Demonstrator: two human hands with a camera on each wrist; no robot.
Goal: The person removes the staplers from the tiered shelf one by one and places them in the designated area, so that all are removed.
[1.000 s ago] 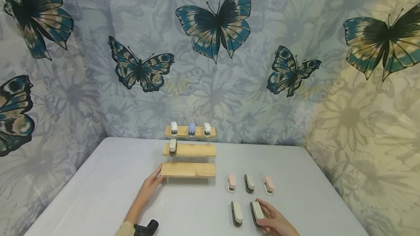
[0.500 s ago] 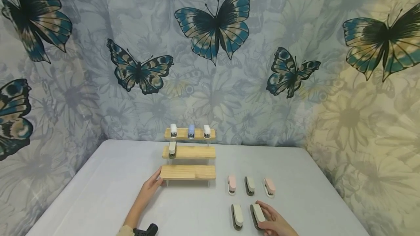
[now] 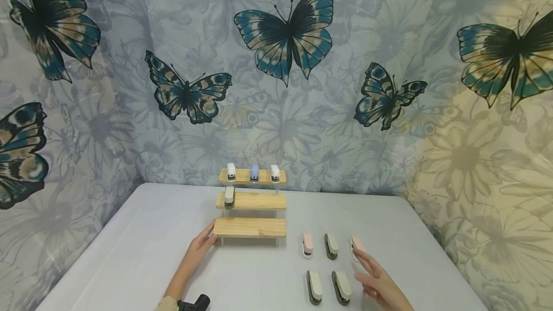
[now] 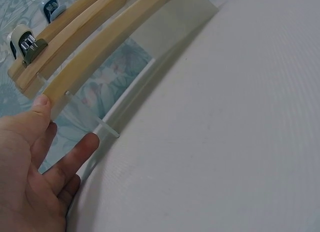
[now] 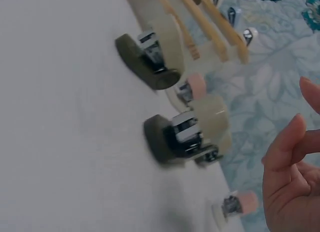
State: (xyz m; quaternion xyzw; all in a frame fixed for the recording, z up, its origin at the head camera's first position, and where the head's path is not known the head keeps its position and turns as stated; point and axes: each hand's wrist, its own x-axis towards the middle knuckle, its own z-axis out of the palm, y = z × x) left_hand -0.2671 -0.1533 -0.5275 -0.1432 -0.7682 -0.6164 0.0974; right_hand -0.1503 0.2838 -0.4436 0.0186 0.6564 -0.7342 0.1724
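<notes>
Wooden rack (image 3: 249, 227) touched by left hand (image 3: 200, 245), right hand (image 3: 377, 282) open

Head view looks down the table; wrist views sit close, sharing the wooden shelf (image 3: 250, 227).

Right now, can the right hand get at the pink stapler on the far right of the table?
Probably yes. The right hand hovers open with fingertips just short of the pink stapler, and nothing lies between them on the table.
</notes>
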